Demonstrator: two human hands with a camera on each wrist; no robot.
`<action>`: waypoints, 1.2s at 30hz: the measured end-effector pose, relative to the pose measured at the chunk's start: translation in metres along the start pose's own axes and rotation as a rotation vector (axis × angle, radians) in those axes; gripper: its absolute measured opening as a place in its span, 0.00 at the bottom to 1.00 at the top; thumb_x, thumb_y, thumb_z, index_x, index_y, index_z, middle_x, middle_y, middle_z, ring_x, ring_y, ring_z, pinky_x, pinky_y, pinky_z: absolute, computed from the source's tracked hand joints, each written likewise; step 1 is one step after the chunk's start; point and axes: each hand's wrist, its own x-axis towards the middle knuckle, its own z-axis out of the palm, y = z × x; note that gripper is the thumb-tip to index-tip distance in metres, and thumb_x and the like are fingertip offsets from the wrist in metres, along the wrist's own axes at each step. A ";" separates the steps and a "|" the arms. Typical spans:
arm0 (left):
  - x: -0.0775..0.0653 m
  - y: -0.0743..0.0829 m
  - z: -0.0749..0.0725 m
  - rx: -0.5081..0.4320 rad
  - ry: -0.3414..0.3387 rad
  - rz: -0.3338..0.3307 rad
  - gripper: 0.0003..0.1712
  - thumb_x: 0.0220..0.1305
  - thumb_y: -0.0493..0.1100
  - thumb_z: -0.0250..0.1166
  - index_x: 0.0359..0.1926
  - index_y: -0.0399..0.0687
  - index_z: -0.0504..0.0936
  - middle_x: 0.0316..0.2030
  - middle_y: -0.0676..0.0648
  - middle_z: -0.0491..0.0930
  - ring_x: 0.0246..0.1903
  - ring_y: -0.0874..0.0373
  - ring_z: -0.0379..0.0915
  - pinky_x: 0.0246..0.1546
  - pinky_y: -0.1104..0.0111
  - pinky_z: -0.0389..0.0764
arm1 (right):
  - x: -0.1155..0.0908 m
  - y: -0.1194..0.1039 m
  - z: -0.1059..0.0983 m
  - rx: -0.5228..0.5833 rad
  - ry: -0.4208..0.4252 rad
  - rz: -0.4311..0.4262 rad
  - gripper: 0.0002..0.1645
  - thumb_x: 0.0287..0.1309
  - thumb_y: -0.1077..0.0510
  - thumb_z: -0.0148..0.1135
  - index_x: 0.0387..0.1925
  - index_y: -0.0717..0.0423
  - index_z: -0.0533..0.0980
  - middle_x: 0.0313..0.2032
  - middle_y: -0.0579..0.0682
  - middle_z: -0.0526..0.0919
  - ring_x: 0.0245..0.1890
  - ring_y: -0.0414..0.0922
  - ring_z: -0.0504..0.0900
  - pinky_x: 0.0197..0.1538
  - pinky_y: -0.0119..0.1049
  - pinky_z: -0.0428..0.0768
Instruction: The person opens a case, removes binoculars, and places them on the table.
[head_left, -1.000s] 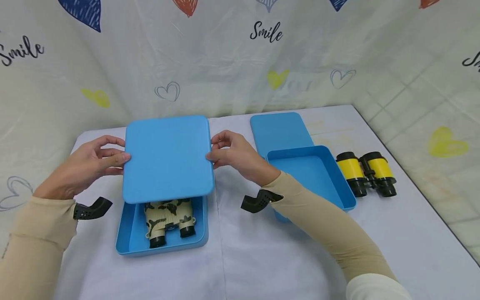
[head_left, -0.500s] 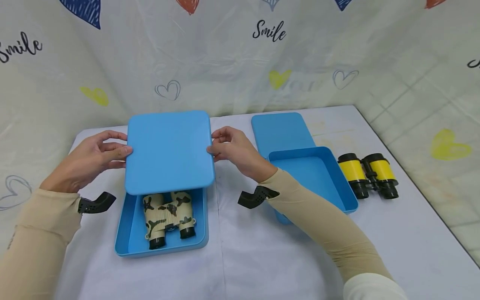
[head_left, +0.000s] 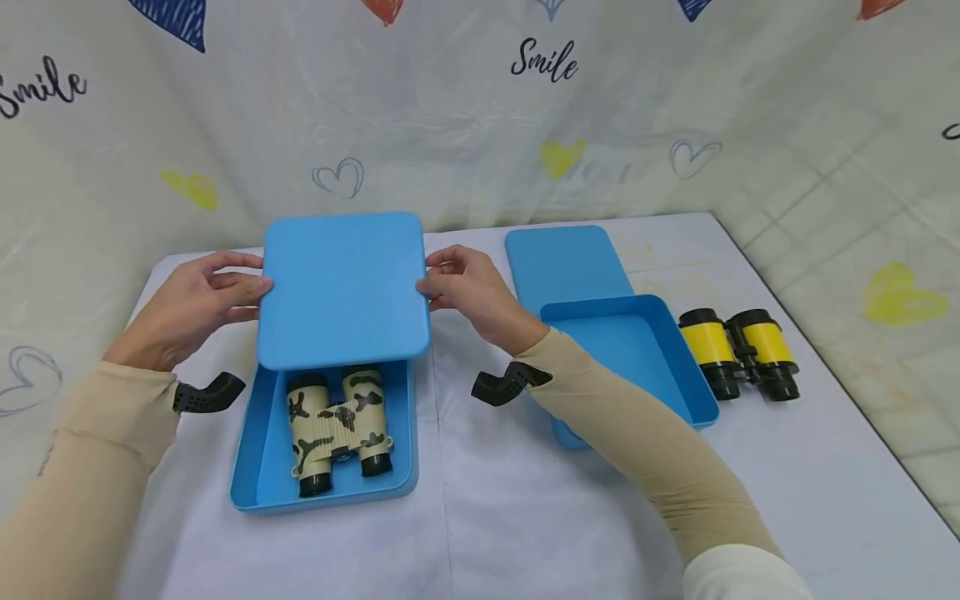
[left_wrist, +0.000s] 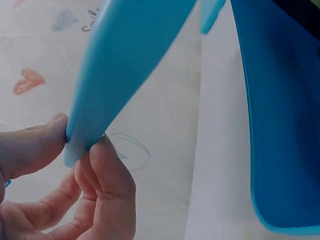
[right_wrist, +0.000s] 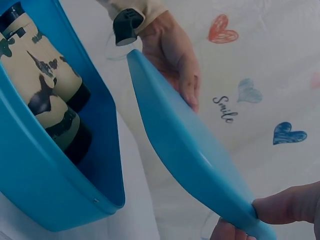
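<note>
My left hand (head_left: 197, 304) and right hand (head_left: 477, 293) pinch opposite side edges of a blue box lid (head_left: 343, 287), thumbs on its near face. The lid is raised and tilted over the back of a blue box (head_left: 251, 492), hiding the box's far end. Inside the box lies a pair of camouflage binoculars (head_left: 339, 429) with black ends. In the left wrist view, thumb and fingers (left_wrist: 107, 185) squeeze the lid's edge. The right wrist view shows the gap between the lid and the box, with the binoculars (right_wrist: 42, 75) in it.
A second blue box (head_left: 637, 350), with nothing in it, stands to the right, in front of another blue lid (head_left: 562, 262). Yellow and black binoculars (head_left: 738, 354) lie beside it near the table's right edge. A printed cloth (head_left: 450, 108) hangs behind the white table (head_left: 525, 525).
Both hands have moved the lid up and toward the back, slightly right. More of the camouflage binoculars is uncovered, now including their black far ends. The box stays in place.
</note>
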 end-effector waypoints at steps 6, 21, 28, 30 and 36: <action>0.005 0.001 -0.001 0.008 0.029 -0.005 0.47 0.69 0.66 0.62 0.76 0.43 0.60 0.43 0.70 0.78 0.40 0.75 0.84 0.45 0.78 0.85 | 0.006 -0.003 0.002 -0.014 0.017 0.011 0.21 0.66 0.61 0.64 0.59 0.63 0.73 0.44 0.54 0.79 0.36 0.44 0.84 0.48 0.35 0.88; 0.027 0.004 -0.002 -0.003 0.076 -0.039 0.47 0.69 0.68 0.61 0.78 0.47 0.62 0.62 0.49 0.75 0.41 0.77 0.82 0.54 0.68 0.85 | 0.033 0.004 0.002 -0.009 0.045 0.015 0.24 0.66 0.60 0.64 0.61 0.62 0.73 0.53 0.59 0.83 0.39 0.46 0.86 0.53 0.40 0.88; 0.042 0.003 0.000 -0.002 0.078 -0.042 0.46 0.71 0.67 0.60 0.78 0.46 0.62 0.71 0.39 0.69 0.42 0.77 0.79 0.61 0.56 0.80 | 0.046 0.008 0.000 -0.009 0.070 0.040 0.26 0.66 0.61 0.64 0.63 0.62 0.73 0.56 0.60 0.81 0.42 0.48 0.87 0.57 0.43 0.87; 0.046 0.002 0.002 -0.014 0.084 -0.041 0.45 0.71 0.66 0.60 0.78 0.45 0.62 0.70 0.39 0.69 0.42 0.76 0.80 0.62 0.54 0.80 | 0.050 0.009 -0.001 -0.013 0.074 0.048 0.26 0.66 0.61 0.64 0.64 0.61 0.73 0.57 0.60 0.81 0.44 0.49 0.87 0.57 0.43 0.87; 0.056 -0.002 0.003 -0.014 0.100 -0.044 0.45 0.71 0.65 0.61 0.77 0.44 0.63 0.69 0.37 0.71 0.41 0.73 0.80 0.64 0.50 0.79 | 0.061 0.011 0.000 -0.023 0.079 0.070 0.25 0.66 0.61 0.63 0.63 0.61 0.73 0.58 0.60 0.81 0.44 0.48 0.86 0.56 0.41 0.87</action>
